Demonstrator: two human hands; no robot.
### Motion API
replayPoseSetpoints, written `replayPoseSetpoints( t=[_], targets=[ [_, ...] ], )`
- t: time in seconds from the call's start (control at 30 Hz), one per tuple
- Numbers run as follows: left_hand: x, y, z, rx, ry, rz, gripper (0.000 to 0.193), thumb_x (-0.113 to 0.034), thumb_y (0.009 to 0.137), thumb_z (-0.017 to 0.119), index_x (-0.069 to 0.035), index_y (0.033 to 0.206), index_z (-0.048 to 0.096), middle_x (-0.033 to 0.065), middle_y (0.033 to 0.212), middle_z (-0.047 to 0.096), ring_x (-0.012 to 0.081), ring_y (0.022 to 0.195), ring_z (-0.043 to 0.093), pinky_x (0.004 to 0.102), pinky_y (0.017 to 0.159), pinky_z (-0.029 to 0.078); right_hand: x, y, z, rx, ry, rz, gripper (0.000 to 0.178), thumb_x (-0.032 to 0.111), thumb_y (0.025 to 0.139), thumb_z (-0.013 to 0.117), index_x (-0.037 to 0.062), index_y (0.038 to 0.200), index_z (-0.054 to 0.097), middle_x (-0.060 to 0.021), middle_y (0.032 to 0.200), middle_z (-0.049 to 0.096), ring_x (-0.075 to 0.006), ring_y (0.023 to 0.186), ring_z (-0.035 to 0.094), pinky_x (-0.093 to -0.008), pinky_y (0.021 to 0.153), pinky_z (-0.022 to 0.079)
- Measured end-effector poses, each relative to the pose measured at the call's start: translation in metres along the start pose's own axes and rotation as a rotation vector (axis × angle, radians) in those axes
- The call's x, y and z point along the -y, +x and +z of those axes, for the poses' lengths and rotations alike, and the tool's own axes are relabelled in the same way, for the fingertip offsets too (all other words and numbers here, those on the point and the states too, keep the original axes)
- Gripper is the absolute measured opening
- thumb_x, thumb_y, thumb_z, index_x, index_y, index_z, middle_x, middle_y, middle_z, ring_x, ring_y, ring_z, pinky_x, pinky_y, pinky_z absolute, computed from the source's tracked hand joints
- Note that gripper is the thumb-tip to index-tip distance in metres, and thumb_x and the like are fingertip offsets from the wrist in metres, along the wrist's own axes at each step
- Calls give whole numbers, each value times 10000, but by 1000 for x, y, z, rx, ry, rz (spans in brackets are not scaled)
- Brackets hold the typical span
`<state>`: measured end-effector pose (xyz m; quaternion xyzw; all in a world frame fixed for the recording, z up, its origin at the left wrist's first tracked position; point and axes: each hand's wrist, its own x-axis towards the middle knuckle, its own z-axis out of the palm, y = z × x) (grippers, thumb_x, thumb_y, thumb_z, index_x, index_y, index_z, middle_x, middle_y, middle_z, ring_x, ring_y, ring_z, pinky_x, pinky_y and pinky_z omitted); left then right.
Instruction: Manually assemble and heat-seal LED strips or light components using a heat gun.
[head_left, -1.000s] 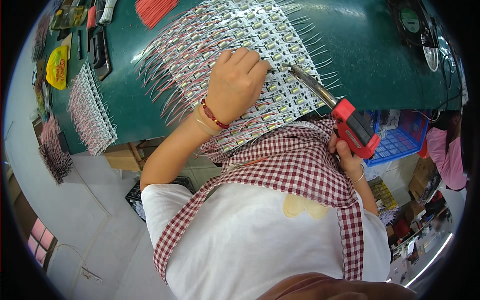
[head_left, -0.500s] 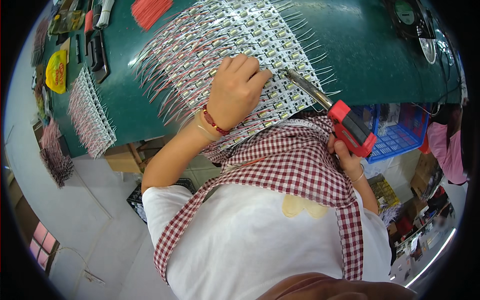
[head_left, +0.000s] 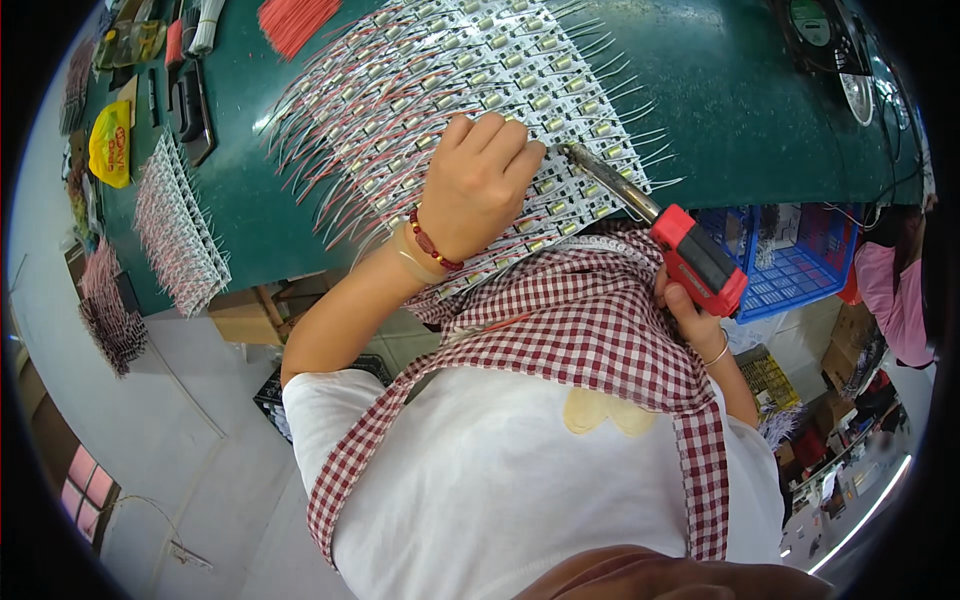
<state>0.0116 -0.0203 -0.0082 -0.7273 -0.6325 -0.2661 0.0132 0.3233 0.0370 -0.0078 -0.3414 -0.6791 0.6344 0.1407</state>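
A large panel of white circuit boards (head_left: 545,103) lies on the table's near edge, with rows of small yellowish parts and thin red and white wires fanning out at both sides. My left hand (head_left: 480,185) rests over the panel's middle, its fingers curled together in a pinch. Whatever is between its fingertips is hidden. From the right, my right hand (head_left: 692,318) grips a red and black soldering iron (head_left: 698,262) by its handle. The metal barrel slants up and left, and its tip is at the boards, just right of my left fingertips.
On the green table (head_left: 700,110) stand a stack of wired boards (head_left: 178,220), a yellow bag (head_left: 110,145) and a bundle of red wires (head_left: 297,22) to the left. A dark round device (head_left: 815,30) is at the far right. Below the edge sits a blue crate (head_left: 800,270).
The soldering iron has shifted very slightly to the left, its tip still at the boards. My left hand has barely moved, staying pinched over the panel.
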Motion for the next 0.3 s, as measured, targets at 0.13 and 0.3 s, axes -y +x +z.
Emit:
replayPoseSetpoints(
  t=[0.13,0.3],
  targets=[
    [0,0,-1,2,-9,-6,172,-10,673,657,-64,837,648,38,713,456,209,702,486,339,652,376,8,-3,3,-56,102,49,340,261,886,632,-19,1065,560,-62,791,597,-138,682,555,-269,612,446],
    [-1,0,-3,30,27,-23,189,-21,679,653,-89,856,652,41,722,459,210,714,489,349,663,371,9,-3,3,-35,76,65,475,361,898,619,-27,1141,492,-66,725,547,-131,600,501,-260,538,411]
  ],
)
